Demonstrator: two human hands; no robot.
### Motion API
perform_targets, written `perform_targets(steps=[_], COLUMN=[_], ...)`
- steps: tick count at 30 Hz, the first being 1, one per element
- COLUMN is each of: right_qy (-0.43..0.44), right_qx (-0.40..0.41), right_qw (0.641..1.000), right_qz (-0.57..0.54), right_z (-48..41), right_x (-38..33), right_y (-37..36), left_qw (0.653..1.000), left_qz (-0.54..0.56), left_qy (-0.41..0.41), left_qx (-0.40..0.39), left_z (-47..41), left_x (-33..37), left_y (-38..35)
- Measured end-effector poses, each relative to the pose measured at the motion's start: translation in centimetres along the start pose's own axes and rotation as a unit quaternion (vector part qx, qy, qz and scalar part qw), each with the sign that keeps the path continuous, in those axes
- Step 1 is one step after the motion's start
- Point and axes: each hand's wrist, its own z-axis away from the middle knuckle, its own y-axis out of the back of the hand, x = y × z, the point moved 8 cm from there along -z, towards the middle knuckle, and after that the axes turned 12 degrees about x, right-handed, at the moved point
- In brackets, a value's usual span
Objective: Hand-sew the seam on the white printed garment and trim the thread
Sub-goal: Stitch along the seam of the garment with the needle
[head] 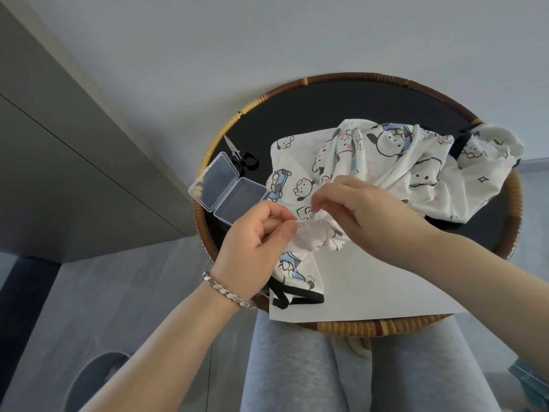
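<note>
The white garment [395, 162], printed with cartoon dogs and edged in black, lies crumpled across a round tray table [297, 99]. My left hand [255, 236] pinches a bunched fold of the fabric near the tray's front. My right hand [356, 203] is just beside it, thumb and forefinger pinched on a thin needle [314, 210] at the fold. The thread is too fine to see. Small scissors [237, 154] lie at the tray's left side, apart from both hands.
An open clear plastic box [228, 188] sits on the tray's left rim next to the scissors. A white sheet [371, 289] lies under the garment at the tray's front. My grey-trousered knees [297, 367] are below the tray. A grey cabinet [59, 144] stands at left.
</note>
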Motion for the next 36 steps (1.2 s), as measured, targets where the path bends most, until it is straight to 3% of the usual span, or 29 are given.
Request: perform_targets(steps=[11, 17, 26, 30, 36], right_qy=[0.004, -0.001, -0.061, -0.133, -0.227], right_qx=[-0.012, -0.032, -0.053, 0.017, 0.132], right_qw=[0.999, 0.995, 0.978, 0.962, 0.906], right_qz=[-0.038, -0.096, -0.191, -0.236, -0.333], right_z=[0.0, 0.1, 0.7, 1.0, 1.9], right_x=[0.0, 0.1, -0.3, 0.6, 1.9], right_y=[-0.5, -1.2, -2.2, -1.9, -2.2], left_qw=[1.000, 0.999, 0.997, 0.994, 0.991], left_qz=[-0.003, 0.006, 0.063, 0.098, 0.107], left_qy=[-0.013, -0.004, 0.018, 0.040, 0.076], left_qx=[-0.002, -0.043, -0.038, -0.016, 0.031], left_z=[-0.1, -0.1, -0.4, -0.4, -0.6], left_x=[0.0, -0.4, -1.2, -1.6, -1.9], left_y=[0.0, -0.4, -0.8, -1.0, -1.7])
